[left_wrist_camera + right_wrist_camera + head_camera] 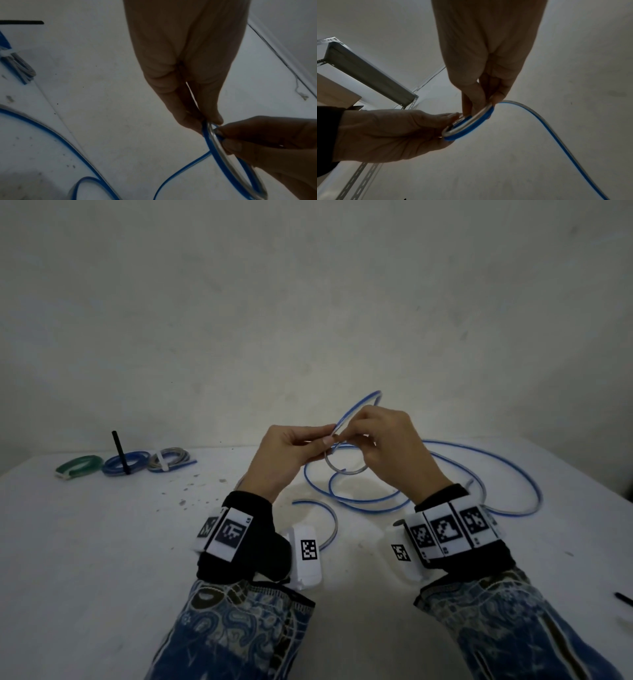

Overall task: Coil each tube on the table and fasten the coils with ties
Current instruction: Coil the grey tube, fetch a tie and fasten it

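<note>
A blue-and-clear tube is held up over the middle of the white table. My left hand pinches it between thumb and fingers, and my right hand pinches it right beside. Together they hold one small loop. The left hand and right hand almost touch. In the right wrist view the right hand grips the doubled loop and the left hand holds its other side. The rest of the tube sprawls in wide curves on the table behind.
At the far left lie three tied coils: a green one, a blue one with a black tie sticking up, and a grey-blue one. A loose black tie lies at the right edge. A metal rack stands nearby.
</note>
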